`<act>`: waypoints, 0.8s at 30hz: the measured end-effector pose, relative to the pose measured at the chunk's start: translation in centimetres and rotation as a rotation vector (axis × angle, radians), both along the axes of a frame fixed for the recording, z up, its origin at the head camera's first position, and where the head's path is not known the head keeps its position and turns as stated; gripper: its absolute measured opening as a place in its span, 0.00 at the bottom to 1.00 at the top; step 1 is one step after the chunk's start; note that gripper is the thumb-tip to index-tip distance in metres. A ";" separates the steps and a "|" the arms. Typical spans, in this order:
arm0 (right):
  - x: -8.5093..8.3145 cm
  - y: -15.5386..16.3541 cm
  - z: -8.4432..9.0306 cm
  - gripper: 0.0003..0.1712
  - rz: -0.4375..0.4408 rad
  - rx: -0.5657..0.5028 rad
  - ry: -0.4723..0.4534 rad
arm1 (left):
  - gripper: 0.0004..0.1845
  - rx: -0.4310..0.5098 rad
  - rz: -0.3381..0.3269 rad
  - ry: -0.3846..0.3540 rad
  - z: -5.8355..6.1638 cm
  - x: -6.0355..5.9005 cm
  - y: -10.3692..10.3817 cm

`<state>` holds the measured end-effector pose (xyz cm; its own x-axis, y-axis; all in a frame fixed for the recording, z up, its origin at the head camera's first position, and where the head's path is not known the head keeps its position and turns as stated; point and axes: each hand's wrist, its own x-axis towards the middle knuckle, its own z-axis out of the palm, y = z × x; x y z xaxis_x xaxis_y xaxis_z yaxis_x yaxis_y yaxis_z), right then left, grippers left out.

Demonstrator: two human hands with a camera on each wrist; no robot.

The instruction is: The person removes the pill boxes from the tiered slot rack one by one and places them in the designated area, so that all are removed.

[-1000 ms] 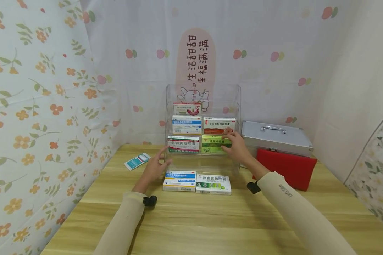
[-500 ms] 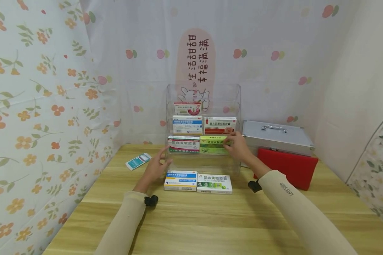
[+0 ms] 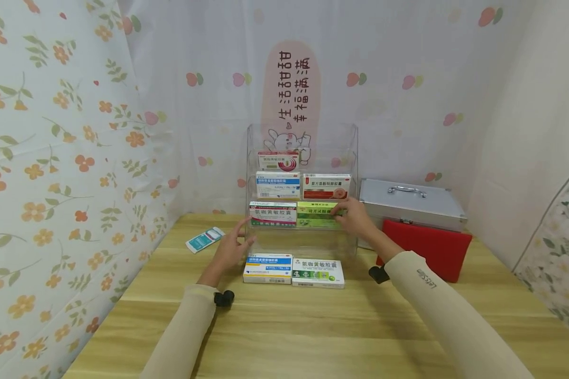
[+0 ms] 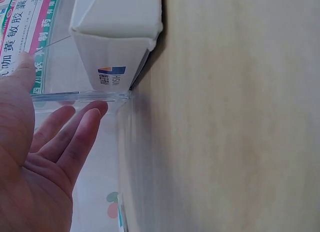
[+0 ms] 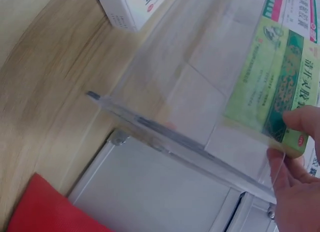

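Note:
A clear acrylic tiered rack [image 3: 348, 158] stands at the back of the wooden table. My right hand [image 3: 345, 211] pinches the right end of a green medicine box [image 3: 315, 216] in the third tier, beside a pink-and-white box [image 3: 273, 214]. In the right wrist view the fingers [image 5: 300, 123] hold that green box [image 5: 280, 82] behind the rack wall [image 5: 175, 137]. With straight fingers, my left hand [image 3: 239, 239] rests against the rack's left side. The left wrist view shows that hand [image 4: 45, 152] open at the acrylic edge [image 4: 80, 96].
Higher tiers hold a blue box [image 3: 278, 185], a red box [image 3: 326, 186] and a red-and-white box [image 3: 278, 160]. Two boxes [image 3: 267, 268] [image 3: 318, 273] lie before the rack. A silver case [image 3: 410, 205] and red pouch [image 3: 429, 250] sit right; a teal packet [image 3: 204, 239] lies left.
My right hand and the green box have shifted slightly left within the third tier. The left hand has stayed against the rack.

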<state>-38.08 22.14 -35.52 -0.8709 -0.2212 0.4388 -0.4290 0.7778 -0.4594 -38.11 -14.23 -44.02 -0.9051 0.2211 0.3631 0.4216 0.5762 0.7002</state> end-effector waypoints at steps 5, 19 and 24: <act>-0.1 0.2 -0.3 0.06 0.014 -0.054 0.003 | 0.34 0.011 -0.014 -0.010 -0.2 0.0 0.0; -0.3 0.0 -0.1 0.08 0.067 -0.207 0.150 | 0.34 -0.004 0.000 0.016 -0.2 0.0 0.0; -0.2 -0.2 0.4 0.07 0.081 -0.242 0.180 | 0.33 -0.003 0.005 0.012 -0.1 0.0 -0.1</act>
<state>-38.29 21.97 -35.10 -0.7583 -0.1569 0.6327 -0.5764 0.6147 -0.5383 -38.09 -14.29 -44.11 -0.9017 0.2176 0.3735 0.4272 0.5803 0.6933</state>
